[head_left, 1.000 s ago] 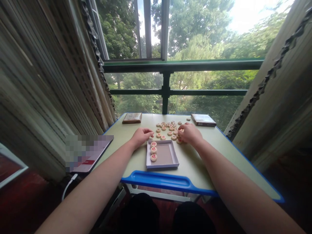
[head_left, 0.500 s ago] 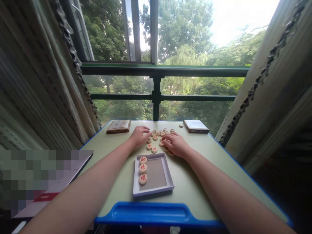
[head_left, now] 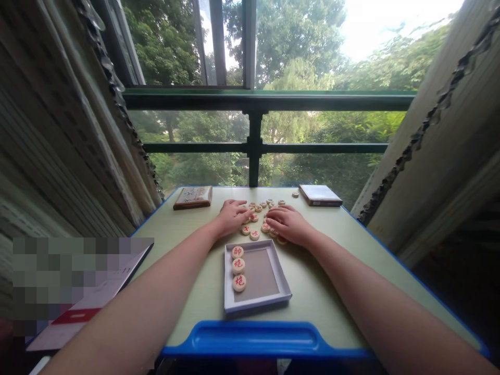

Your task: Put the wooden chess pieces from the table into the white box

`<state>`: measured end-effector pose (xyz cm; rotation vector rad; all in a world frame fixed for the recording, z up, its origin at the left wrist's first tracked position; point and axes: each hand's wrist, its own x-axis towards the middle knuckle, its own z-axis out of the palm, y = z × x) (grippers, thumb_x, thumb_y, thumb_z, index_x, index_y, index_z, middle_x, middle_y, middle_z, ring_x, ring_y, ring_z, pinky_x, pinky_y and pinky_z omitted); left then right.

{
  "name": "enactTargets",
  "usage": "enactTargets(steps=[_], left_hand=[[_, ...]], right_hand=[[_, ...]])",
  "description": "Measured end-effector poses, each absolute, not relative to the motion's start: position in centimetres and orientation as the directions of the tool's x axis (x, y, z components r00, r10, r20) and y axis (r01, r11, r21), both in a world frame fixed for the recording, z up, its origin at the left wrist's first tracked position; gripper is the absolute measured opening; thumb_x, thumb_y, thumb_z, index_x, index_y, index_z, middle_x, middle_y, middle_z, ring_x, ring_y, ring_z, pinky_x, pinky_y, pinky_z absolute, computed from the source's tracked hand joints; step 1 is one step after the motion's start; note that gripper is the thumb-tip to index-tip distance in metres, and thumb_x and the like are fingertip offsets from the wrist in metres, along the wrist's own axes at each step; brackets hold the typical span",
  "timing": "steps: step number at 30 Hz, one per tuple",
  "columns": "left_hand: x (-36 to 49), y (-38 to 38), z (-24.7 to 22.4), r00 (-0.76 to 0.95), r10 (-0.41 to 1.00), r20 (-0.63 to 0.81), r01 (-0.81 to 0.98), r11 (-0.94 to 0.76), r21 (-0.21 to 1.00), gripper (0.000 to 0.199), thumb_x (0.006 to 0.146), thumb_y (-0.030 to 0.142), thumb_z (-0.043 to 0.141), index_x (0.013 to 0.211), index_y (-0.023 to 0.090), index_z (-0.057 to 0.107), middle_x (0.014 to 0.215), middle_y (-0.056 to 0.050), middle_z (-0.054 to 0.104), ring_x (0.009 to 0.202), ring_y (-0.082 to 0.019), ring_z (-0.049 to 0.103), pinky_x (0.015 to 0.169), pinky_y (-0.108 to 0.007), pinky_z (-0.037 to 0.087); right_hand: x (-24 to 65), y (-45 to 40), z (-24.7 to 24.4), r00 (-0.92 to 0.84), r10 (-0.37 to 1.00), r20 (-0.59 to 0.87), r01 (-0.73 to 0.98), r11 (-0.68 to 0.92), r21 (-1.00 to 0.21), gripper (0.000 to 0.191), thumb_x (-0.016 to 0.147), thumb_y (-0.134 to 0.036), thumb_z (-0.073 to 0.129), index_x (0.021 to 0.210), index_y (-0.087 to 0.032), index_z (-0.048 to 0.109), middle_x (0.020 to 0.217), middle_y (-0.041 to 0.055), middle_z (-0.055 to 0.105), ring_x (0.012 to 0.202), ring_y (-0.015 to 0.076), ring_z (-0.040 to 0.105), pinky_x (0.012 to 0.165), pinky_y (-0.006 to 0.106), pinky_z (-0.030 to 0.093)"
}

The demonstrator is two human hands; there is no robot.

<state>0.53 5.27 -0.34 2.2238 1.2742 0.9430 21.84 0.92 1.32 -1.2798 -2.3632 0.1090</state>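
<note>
Several round wooden Chinese chess pieces [head_left: 254,235], some showing red characters, lie loose in the middle of the table. My left hand [head_left: 231,216] is at their left side, open, its fingers stretched out over the nearest pieces. From the right, my right hand [head_left: 289,224] rests over the edge of the same group, fingers extended and palm down; it hides some pieces. Nearer to me is a shallow white box tray [head_left: 282,265]. Three pieces with red characters [head_left: 238,266] sit in a column along its left wall.
A brown flat box [head_left: 192,198] lies at the far left and a pale-topped one [head_left: 320,196] at the far right, with a single piece [head_left: 295,195] beside it. The table [head_left: 324,302] has a blue rim with a trough in front. Railing [head_left: 187,99] and curtains border it.
The view has tilted down and shifted, so the table sits farther right. My left fingers have reached slightly farther right over the pieces. My right hand stays nearly in place on the table.
</note>
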Motion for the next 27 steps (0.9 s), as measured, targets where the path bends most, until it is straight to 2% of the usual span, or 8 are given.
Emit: enactTargets(steps=[2,7,10,12,14,19,23,27], left_hand=[[0.4,5.3,-0.5,0.332,0.874,0.356,0.589,-0.486,0.646,0.027,0.074,0.042,0.056,0.075,0.022,0.074,0.115,-0.009,0.060,0.119,-0.032,0.036,0.106,-0.048,0.020],[0.3,4.8,-0.4,0.325,0.891,0.315,0.663,-0.453,0.597,0.035,0.076,0.045,0.051,0.086,0.020,0.073,0.117,-0.008,0.059,0.120,-0.030,0.038,0.106,-0.045,0.025],[0.4,4.3,-0.1,0.362,0.886,0.291,0.677,-0.464,0.572,0.037,0.079,0.045,0.046,0.083,0.020,0.074,0.120,-0.008,0.057,0.121,-0.030,0.037,0.106,-0.046,0.025],[0.6,4.0,0.0,0.392,0.872,0.293,0.675,-0.489,0.553,0.036,0.078,0.044,0.047,0.084,0.020,0.074,0.120,-0.008,0.057,0.121,-0.031,0.037,0.106,-0.046,0.025],[0.9,3.8,0.0,0.418,0.859,0.296,0.669,-0.512,0.539,0.036,0.077,0.044,0.049,0.086,0.020,0.074,0.119,-0.008,0.058,0.120,-0.031,0.038,0.106,-0.047,0.025],[1.3,3.6,0.2,0.427,0.854,0.299,0.662,-0.520,0.539,0.037,0.078,0.044,0.048,0.094,0.020,0.072,0.121,-0.008,0.057,0.120,-0.030,0.037,0.106,-0.047,0.024],[1.3,3.5,0.4,0.426,0.865,0.266,0.667,-0.499,0.554,0.038,0.081,0.042,0.044,0.098,0.022,0.071,0.121,-0.007,0.057,0.121,-0.029,0.037,0.107,-0.047,0.024],[1.2,3.7,0.1,0.414,0.869,0.271,0.652,-0.490,0.578,0.040,0.083,0.040,0.039,0.099,0.020,0.070,0.118,-0.008,0.059,0.120,-0.028,0.040,0.107,-0.047,0.024]], right_hand=[[21.9,0.7,1.6,-0.477,0.808,0.345,0.775,0.572,-0.269,0.028,0.086,-0.036,0.046,0.089,-0.022,0.070,0.098,0.0045,0.069,0.100,0.0211,0.055,0.097,0.037,0.033],[22.1,-0.2,2.6,-0.456,0.825,0.335,0.826,0.532,-0.185,0.023,0.083,-0.026,0.049,0.087,-0.019,0.071,0.098,0.0062,0.069,0.098,0.0200,0.056,0.091,0.033,0.037],[22.4,-0.6,3.5,-0.332,0.911,0.245,0.898,0.384,-0.213,0.022,0.079,-0.024,0.051,0.084,-0.019,0.072,0.086,0.0060,0.070,0.081,0.0179,0.059,0.073,0.026,0.043],[22.7,-0.9,4.0,-0.226,0.964,0.137,0.933,0.255,-0.253,0.021,0.076,-0.026,0.054,0.085,-0.020,0.072,0.079,0.0046,0.070,0.067,0.0158,0.059,0.058,0.024,0.041],[22.9,-1.1,4.3,-0.175,0.983,0.061,0.946,0.185,-0.266,0.021,0.074,-0.029,0.056,0.086,-0.021,0.072,0.076,0.0036,0.070,0.062,0.0147,0.058,0.052,0.022,0.038],[22.8,-1.3,4.1,-0.196,0.975,0.109,0.940,0.218,-0.264,0.023,0.076,-0.028,0.054,0.090,-0.024,0.072,0.085,0.0033,0.071,0.069,0.0143,0.059,0.057,0.021,0.038],[22.4,-1.2,3.7,-0.135,0.983,0.122,0.958,0.161,-0.237,0.028,0.079,-0.032,0.051,0.099,-0.028,0.069,0.088,0.0028,0.070,0.071,0.0155,0.059,0.056,0.022,0.037],[22.1,-0.6,2.9,-0.123,0.984,0.129,0.969,0.147,-0.197,0.028,0.081,-0.030,0.046,0.096,-0.030,0.069,0.089,0.0029,0.069,0.074,0.0171,0.058,0.058,0.024,0.036]])
